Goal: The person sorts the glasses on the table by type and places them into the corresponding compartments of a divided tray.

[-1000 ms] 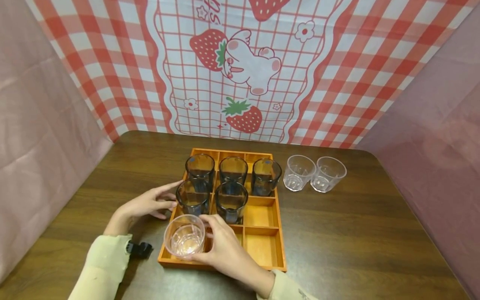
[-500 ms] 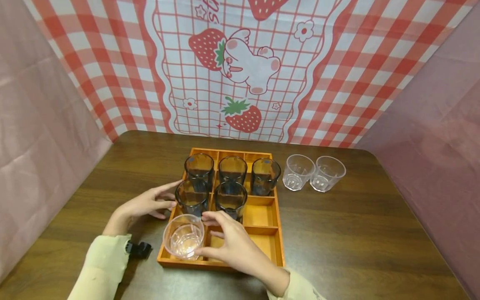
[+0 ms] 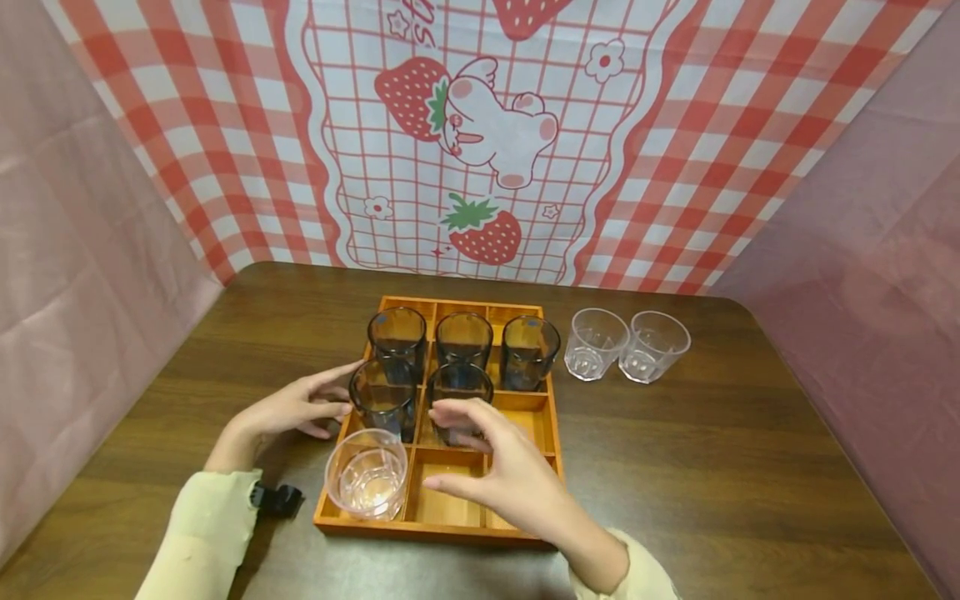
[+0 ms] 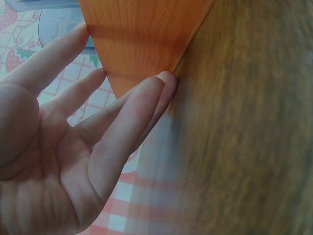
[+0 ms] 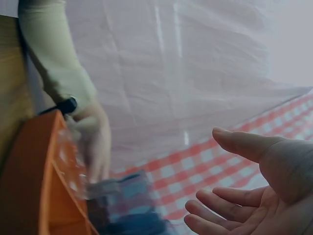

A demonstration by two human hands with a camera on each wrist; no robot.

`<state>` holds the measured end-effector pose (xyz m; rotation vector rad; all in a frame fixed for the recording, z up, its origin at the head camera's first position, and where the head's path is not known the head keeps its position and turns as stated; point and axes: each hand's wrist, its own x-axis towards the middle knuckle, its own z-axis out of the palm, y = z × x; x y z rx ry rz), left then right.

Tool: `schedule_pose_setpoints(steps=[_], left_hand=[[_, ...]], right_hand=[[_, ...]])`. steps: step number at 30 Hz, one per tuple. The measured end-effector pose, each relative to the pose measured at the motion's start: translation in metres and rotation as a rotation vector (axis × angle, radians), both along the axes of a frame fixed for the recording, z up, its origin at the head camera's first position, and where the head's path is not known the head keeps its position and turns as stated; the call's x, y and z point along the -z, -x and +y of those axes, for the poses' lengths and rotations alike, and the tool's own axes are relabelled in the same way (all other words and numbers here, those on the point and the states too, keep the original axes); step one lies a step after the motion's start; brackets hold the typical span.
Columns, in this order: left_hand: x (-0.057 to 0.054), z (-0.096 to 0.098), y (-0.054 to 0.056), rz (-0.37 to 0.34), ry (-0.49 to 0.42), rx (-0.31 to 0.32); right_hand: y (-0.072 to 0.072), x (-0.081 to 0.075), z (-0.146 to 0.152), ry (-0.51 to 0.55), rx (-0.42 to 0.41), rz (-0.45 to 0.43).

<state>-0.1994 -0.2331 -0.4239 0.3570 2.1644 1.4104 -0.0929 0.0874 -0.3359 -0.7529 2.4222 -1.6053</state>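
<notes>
A clear plastic cup (image 3: 367, 475) stands in the front left compartment of the orange wooden divided tray (image 3: 442, 531). My right hand (image 3: 510, 475) hovers over the front of the tray, thumb and fingers spread apart and holding nothing. Behind it, dark tinted glasses fill the back row and two middle-row compartments, among them a dark glass (image 3: 384, 400) at the left. My left hand (image 3: 292, 407) rests at the tray's left side. In the left wrist view its fingertips touch the tray's outer wall (image 4: 132, 39).
Two clear cups, a nearer-tray cup (image 3: 596, 346) and a right-hand cup (image 3: 654, 348), stand side by side on the wooden table (image 3: 675, 483), right of the tray. A checked cloth (image 3: 675, 167) hangs behind. A black strap device (image 3: 277, 500) is on the left wrist.
My right hand has let go of the clear cup and moved away to the right, its fingers opening. The cup stays in the front left compartment. My left hand has stayed in place.
</notes>
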Motion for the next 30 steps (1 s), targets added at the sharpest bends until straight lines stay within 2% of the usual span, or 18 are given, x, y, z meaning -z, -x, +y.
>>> schedule_pose_setpoints(steps=[6, 14, 24, 30], left_hand=[[0.000, -0.001, 0.000, 0.001, -0.002, 0.006], [0.000, -0.001, 0.000, 0.005, 0.006, 0.005], [0.000, -0.001, 0.000, 0.004, -0.005, 0.016], [0.001, -0.001, 0.001, 0.008, -0.004, 0.021]], right_hand=[[0.002, -0.013, 0.015, 0.028, 0.050, 0.037], [0.011, -0.024, 0.035, 0.070, 0.136, 0.127], [0.027, -0.032, 0.063, 0.050, 0.273, 0.168], [0.034, -0.033, 0.078, 0.058, 0.331, 0.163]])
